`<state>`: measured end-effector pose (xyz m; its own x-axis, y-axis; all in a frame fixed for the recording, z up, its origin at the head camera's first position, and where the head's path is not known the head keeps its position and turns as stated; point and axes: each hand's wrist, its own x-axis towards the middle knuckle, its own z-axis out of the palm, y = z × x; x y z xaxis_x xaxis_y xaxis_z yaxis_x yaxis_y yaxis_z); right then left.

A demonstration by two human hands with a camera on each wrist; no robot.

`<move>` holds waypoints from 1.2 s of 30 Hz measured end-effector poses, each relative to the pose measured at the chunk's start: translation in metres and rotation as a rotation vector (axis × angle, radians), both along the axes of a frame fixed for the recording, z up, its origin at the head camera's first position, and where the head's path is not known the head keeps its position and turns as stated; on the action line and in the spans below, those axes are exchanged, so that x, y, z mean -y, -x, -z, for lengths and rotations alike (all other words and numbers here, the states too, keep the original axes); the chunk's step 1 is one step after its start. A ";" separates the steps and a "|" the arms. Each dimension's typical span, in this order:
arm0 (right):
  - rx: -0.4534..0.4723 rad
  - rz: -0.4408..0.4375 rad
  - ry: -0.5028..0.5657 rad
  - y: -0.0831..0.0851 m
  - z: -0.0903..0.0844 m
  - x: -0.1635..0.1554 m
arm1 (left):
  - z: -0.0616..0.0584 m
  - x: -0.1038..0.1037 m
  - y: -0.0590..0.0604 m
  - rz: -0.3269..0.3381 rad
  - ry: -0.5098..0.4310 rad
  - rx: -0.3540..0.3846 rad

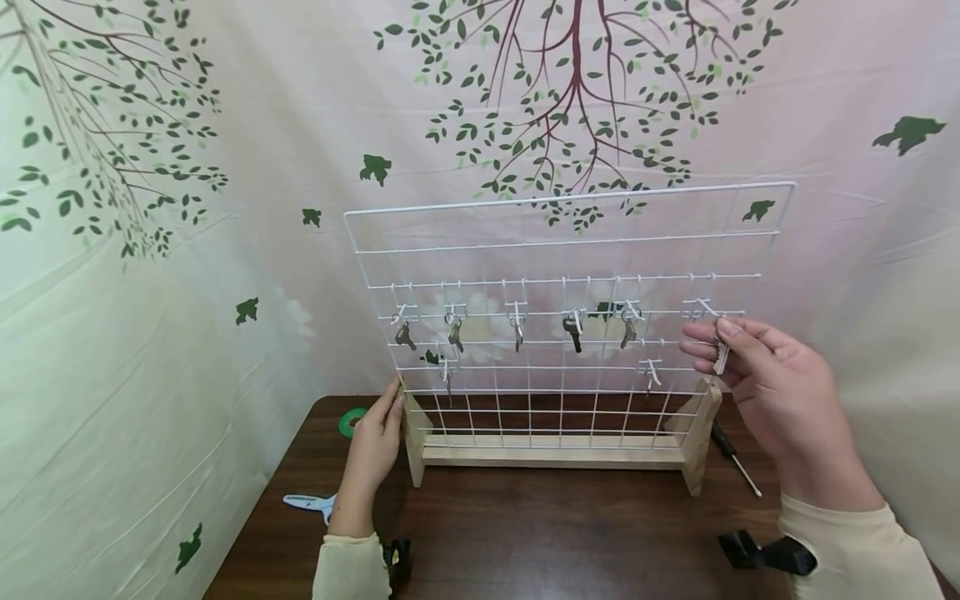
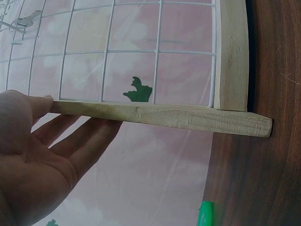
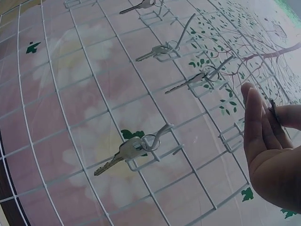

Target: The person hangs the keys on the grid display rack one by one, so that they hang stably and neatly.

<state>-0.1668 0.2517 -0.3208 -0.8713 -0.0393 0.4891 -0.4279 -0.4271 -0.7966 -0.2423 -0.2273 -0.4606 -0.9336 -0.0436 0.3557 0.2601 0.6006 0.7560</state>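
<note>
A white wire grid (image 1: 570, 242) stands in a wooden stand (image 1: 555, 454) on a dark brown table (image 1: 525, 533). Several keys, among them a dark one (image 1: 573, 332), hang from hooks across its middle rows. My left hand (image 1: 375, 442) lies flat against the stand's left foot (image 2: 188, 117), fingers (image 2: 80, 136) straight. My right hand (image 1: 716, 337) pinches a small silver key (image 1: 722, 358) just below an empty hook (image 1: 705, 307) at the grid's right end. In the right wrist view the held key (image 3: 273, 110) shows edge-on between fingertips, beside a hanging key (image 3: 120, 155).
A green tape roll (image 1: 349, 422) and light blue scissors (image 1: 311, 502) lie left of the stand. A screwdriver (image 1: 735, 458) lies to its right. A leaf-print curtain (image 1: 150, 250) hangs close behind and to the left of the table.
</note>
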 end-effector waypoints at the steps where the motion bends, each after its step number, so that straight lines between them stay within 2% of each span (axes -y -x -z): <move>1: 0.003 0.003 0.000 0.001 0.000 0.000 | 0.000 0.000 0.000 -0.001 0.000 0.001; 9: 0.008 0.000 -0.004 0.009 0.005 0.001 | 0.001 0.002 -0.002 -0.006 0.000 -0.002; 17: 0.003 0.042 -0.027 0.019 0.005 0.004 | -0.001 0.000 -0.002 -0.007 -0.001 0.004; 21: 0.015 0.097 -0.047 0.022 0.006 0.006 | -0.002 0.000 -0.002 -0.003 0.002 0.013; 23: 0.023 0.152 -0.102 0.022 0.007 0.006 | -0.002 0.000 -0.003 -0.004 0.004 0.013; 28: 0.075 0.333 -0.324 0.017 0.016 0.003 | -0.002 -0.001 -0.004 -0.004 0.019 0.007; 33: 0.173 0.483 -0.483 0.006 0.031 0.002 | -0.008 -0.003 -0.004 -0.009 0.071 -0.013; 36: 0.172 0.582 -0.660 -0.003 0.041 0.003 | -0.014 -0.005 -0.008 -0.030 0.132 -0.033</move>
